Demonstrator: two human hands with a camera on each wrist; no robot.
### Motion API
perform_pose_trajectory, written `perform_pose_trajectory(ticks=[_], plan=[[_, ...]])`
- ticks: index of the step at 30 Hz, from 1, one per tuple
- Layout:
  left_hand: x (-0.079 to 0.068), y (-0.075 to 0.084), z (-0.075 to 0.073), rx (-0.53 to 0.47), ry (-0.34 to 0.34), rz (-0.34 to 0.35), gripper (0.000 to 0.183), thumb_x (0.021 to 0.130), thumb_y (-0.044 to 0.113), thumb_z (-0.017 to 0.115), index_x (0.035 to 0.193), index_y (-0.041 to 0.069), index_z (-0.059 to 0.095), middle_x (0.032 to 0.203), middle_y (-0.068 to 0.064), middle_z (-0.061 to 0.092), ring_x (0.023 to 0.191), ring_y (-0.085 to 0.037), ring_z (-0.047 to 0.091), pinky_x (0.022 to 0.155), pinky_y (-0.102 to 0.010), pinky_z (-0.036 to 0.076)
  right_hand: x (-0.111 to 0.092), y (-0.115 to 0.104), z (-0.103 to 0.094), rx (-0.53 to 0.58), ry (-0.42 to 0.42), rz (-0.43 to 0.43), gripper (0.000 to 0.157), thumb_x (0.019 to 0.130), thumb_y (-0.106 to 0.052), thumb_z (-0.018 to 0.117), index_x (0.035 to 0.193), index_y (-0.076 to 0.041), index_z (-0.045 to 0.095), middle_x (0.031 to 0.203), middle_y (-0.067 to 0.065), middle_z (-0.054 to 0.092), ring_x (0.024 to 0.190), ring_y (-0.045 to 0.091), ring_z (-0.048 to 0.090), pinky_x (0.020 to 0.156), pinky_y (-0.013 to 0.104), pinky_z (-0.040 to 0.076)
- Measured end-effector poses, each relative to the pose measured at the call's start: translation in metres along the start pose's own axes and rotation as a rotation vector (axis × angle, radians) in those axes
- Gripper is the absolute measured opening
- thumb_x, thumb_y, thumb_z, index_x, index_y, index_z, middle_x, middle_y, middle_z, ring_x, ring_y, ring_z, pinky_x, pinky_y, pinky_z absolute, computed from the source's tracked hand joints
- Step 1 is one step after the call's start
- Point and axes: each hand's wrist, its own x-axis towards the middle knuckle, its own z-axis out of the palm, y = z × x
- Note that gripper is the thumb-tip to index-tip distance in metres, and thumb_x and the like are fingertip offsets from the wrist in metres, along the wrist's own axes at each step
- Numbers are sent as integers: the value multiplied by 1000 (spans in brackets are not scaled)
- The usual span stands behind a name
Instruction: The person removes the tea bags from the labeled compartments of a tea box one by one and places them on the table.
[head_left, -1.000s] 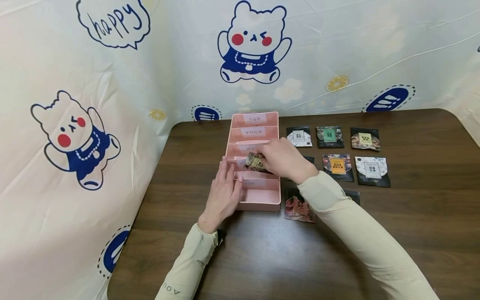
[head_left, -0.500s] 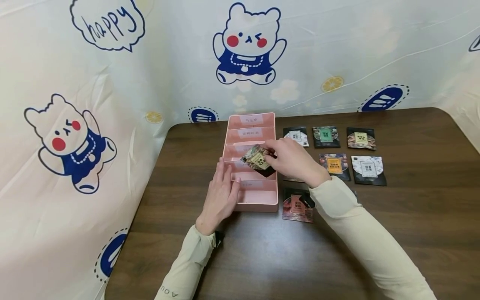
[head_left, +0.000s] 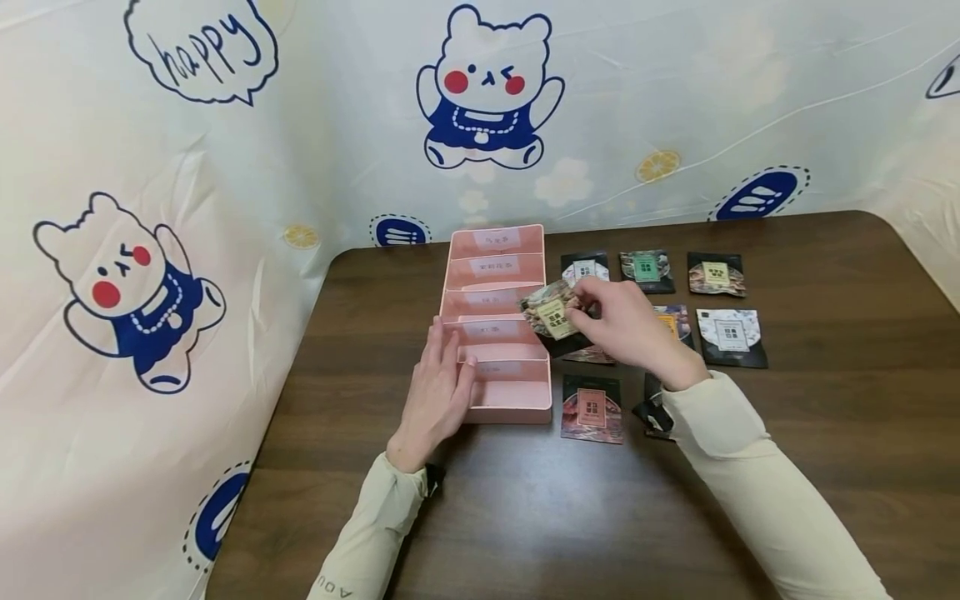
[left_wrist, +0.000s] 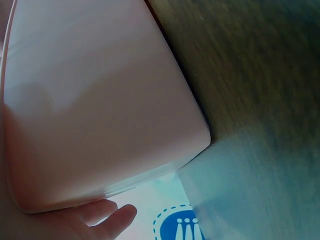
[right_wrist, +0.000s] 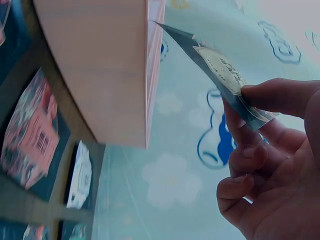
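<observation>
A pink divided box [head_left: 508,415] with labelled compartments stands on the table. My left hand [head_left: 435,385] rests along its left side, fingers nearly straight. In the left wrist view, fingertips [left_wrist: 120,220] show beyond the box wall [left_wrist: 110,100]. My right hand [head_left: 628,327] pinches a tea packet [head_left: 550,318] with a yellow label between thumb and fingers, in the air at the box's right edge. From the right wrist view, the packet [right_wrist: 220,75] tilts, with the thumb on its labelled face and the box beyond it.
Several other packets lie in rows right of the box: a green-label one [head_left: 647,270], a yellow-label one [head_left: 716,273], a white one [head_left: 731,337] and a red-label one [head_left: 591,408]. My right hand and sleeve partly cover others. A printed curtain [head_left: 337,125] hangs behind the table.
My right hand has drawn the yellow-label packet out from over the box's compartments, to the right. The left hand has stayed on the box's side; the head view has shifted slightly.
</observation>
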Motion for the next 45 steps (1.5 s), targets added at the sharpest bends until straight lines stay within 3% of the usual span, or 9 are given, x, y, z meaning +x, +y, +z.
perform_pose_trajectory(ticks=[9,22,28,45], plan=[[0,1,-1,1,6,4,58,102,37,36,146,-1,38,163,-15,10,148,-34,19,111,-58,29,-30,28,-27,11,69,93,11,94,-19,59,90,-11,63,70,3,58,58,17,42,58,31,33],[-3,3,2,-11,-23,-19,58,102,37,37,148,1,36,164,-13,7,149,-33,16,111,-60,28,-82,73,-55,-108,99,148,10,92,-20,62,85,-12,63,67,0,56,56,9,40,52,26,31],[-2,3,1,-7,-15,-8,58,102,37,37,147,0,36,163,-15,9,149,-34,17,110,-60,29,-104,89,-64,-127,109,208,8,90,-17,66,87,-9,66,74,2,64,60,5,45,55,24,35],[-1,3,1,-7,-6,-6,57,102,37,36,145,0,40,163,-14,10,148,-35,20,110,-60,29,-152,126,-76,-145,102,358,18,89,-21,69,89,-3,66,73,2,63,59,0,42,53,24,33]])
